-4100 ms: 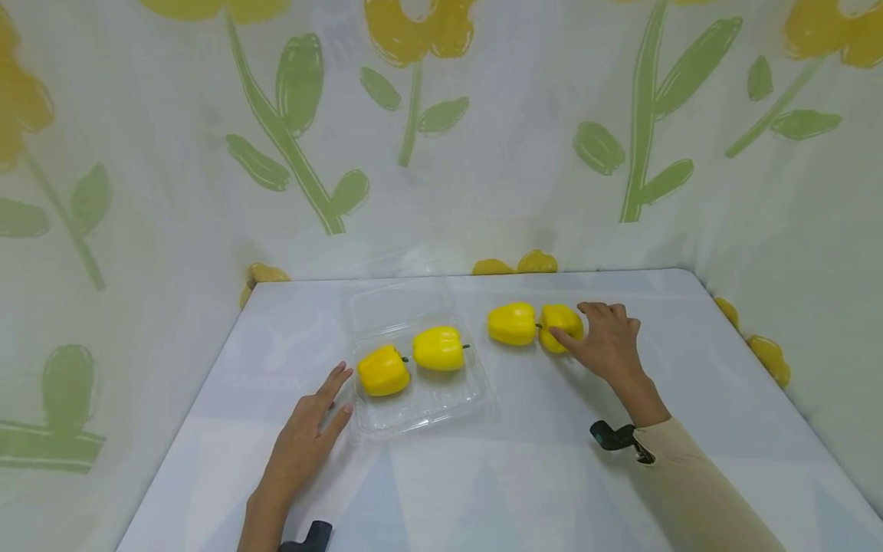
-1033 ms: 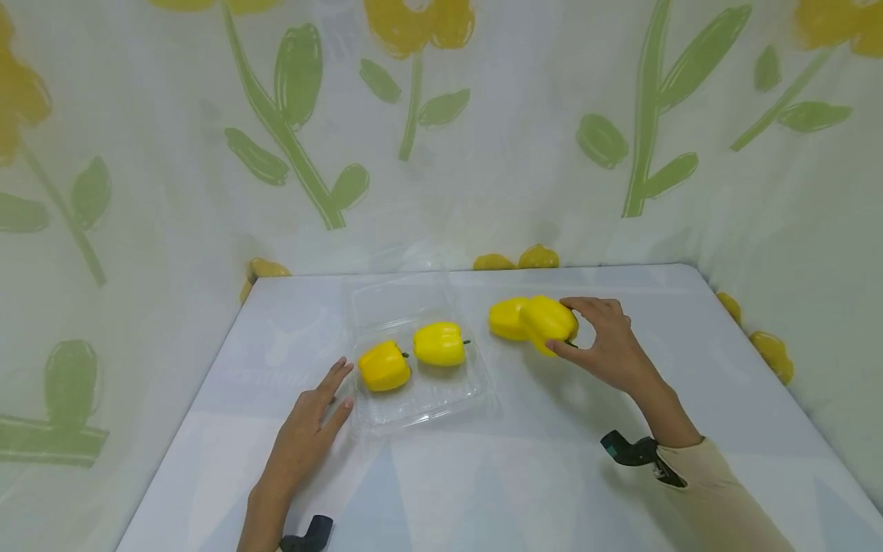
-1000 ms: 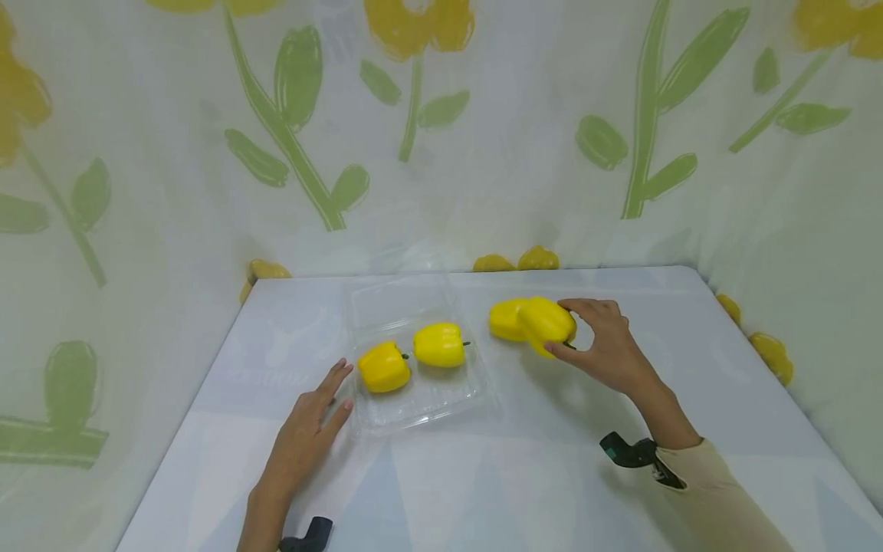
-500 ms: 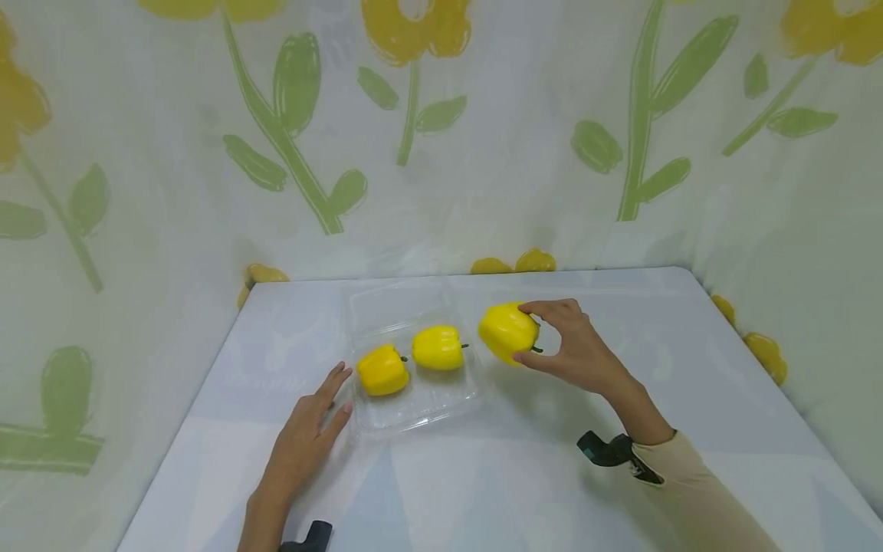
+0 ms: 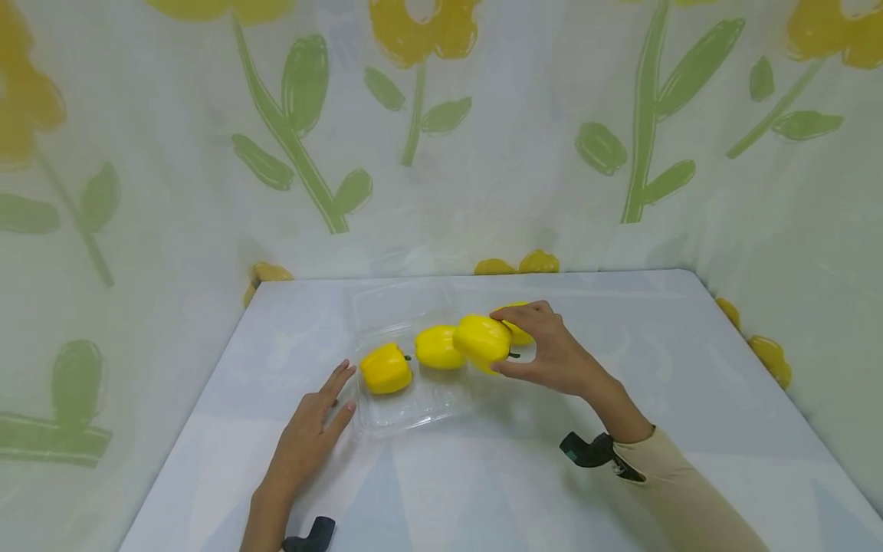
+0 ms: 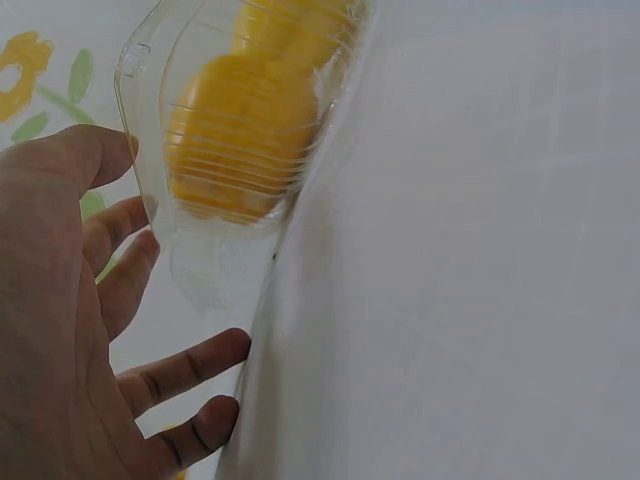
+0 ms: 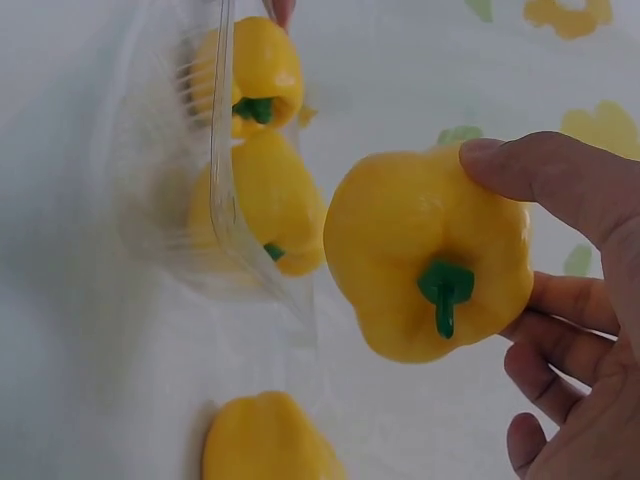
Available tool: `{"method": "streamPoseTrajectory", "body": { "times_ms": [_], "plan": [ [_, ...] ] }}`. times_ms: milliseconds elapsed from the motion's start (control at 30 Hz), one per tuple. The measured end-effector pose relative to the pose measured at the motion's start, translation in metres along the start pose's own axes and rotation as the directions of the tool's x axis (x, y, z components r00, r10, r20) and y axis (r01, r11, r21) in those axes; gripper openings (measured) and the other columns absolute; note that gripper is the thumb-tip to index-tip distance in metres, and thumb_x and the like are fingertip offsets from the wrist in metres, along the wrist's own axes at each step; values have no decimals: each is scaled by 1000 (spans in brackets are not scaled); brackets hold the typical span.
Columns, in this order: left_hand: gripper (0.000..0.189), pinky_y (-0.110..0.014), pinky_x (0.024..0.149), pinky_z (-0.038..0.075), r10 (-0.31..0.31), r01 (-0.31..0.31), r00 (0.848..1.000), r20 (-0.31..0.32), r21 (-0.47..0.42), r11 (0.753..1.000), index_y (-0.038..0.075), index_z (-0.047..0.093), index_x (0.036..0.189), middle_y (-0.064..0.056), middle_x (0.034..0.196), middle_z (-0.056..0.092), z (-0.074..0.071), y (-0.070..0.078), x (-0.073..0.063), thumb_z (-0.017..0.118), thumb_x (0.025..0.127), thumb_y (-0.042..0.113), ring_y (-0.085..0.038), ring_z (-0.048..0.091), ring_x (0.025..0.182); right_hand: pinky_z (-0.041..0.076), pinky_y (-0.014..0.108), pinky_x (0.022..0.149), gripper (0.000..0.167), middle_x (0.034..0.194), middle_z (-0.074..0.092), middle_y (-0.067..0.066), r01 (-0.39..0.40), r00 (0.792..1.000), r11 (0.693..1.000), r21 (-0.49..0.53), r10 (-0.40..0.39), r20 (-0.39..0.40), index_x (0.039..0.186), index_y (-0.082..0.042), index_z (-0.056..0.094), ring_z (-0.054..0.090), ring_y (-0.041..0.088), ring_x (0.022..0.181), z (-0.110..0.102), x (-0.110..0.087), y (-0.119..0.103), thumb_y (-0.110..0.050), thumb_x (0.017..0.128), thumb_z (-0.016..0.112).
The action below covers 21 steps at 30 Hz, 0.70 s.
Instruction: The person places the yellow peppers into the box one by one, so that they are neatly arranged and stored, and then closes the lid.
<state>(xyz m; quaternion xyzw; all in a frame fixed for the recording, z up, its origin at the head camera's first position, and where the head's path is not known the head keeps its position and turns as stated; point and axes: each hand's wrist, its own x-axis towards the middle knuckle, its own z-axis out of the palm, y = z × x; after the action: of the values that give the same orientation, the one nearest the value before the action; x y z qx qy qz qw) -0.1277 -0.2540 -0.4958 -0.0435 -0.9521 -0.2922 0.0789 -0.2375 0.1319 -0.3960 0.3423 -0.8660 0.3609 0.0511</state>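
Note:
My right hand [image 5: 552, 353] pinches a yellow bell pepper [image 5: 480, 339] between thumb and fingers, held in the air at the right side of a clear plastic clamshell box [image 5: 407, 418]. In the right wrist view the held pepper [image 7: 425, 250] shows its green stem. Two more yellow peppers lie inside the box, a left one [image 5: 385, 369] and a right one [image 5: 438, 347], the latter partly covered by the held pepper. Beside the box's left edge is my left hand [image 5: 303, 437], fingers extended; its thumb and fingertips touch the rim [image 6: 140, 150] in the left wrist view.
Another yellow pepper [image 5: 520, 330] lies on the white table [image 5: 662, 368] behind my right hand, mostly hidden by it. The box's clear lid [image 5: 400, 299] is folded back toward the far table edge. A flower-patterned curtain [image 5: 510, 153] stands behind and on both sides.
My right hand took hold of the right-hand loose pepper, lifted it and carried it left, past the other loose pepper to the box's right side. The left hand and box stayed in place.

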Motion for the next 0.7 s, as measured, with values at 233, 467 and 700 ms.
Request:
{"method": "streamPoseTrajectory", "body": {
  "times_ms": [233,467,700],
  "plan": [
    [57,-60,92,47,0,0,1000,0,6,1000,37,28,158,16,163,24,1,1,0,49,105,43,-25,49,120,34,47,92,65,132,61,-8,102,995,994,28,-102,12,134,-19,62,41,18,117,9,6,-7,-29,76,89],
    [58,-59,92,47,12,-12,1000,-3,4,1000,37,28,158,15,163,24,0,1,0,50,105,42,-25,49,120,45,44,93,66,134,59,-11,103,992,995,-7,-102,69,136,-19,61,41,16,118,18,14,-18,-31,77,88],
    [58,-58,91,48,15,-15,1000,-7,2,1000,36,28,158,13,162,27,1,0,1,50,105,40,-25,50,118,47,40,94,69,139,57,-10,86,988,996,-14,-83,133,140,-19,58,40,14,118,28,21,-26,-32,79,87]
  ]
}}
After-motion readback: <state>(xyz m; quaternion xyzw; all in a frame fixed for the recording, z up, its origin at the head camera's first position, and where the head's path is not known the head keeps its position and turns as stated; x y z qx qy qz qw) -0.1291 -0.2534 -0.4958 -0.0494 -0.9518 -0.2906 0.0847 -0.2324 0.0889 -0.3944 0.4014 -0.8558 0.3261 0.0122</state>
